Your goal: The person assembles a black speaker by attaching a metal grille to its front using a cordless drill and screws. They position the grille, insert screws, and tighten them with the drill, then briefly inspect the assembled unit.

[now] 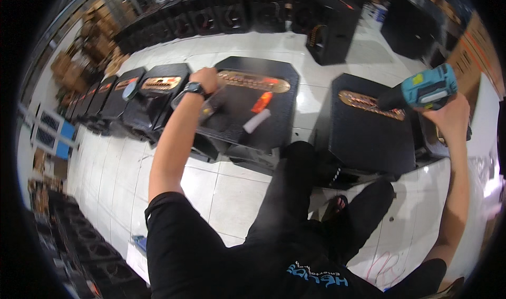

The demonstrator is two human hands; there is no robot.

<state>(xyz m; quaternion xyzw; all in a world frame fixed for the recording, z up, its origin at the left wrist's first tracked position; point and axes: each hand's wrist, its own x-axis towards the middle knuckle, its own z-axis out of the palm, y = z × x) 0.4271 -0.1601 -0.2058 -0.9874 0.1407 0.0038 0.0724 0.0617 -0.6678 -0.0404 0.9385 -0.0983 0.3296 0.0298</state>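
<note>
My right hand point(452, 114) grips a teal and black cordless drill point(429, 88) by its handle. The drill's nose points left, over a gold plate point(363, 105) on top of a black speaker cabinet point(369, 141). My left hand point(204, 79), with a dark watch at its wrist, is closed by the far left corner of another black cabinet point(274, 125); what its fingers hold is hidden. Beside it lies the gold plate point(253, 81) of that cabinet. An orange packet point(262, 102) and a white roll point(256, 121) rest on this cabinet's top. A blurred clear container point(213, 101) sits below my left hand.
More black cabinets with gold plates point(161, 83) line up to the left. Rows of cabinets point(205, 20) stand at the back, and a tall one point(337, 33) nearer. Cartons point(472, 56) are at the right. My knees are against the near side of the cabinets, over white floor tiles point(232, 193).
</note>
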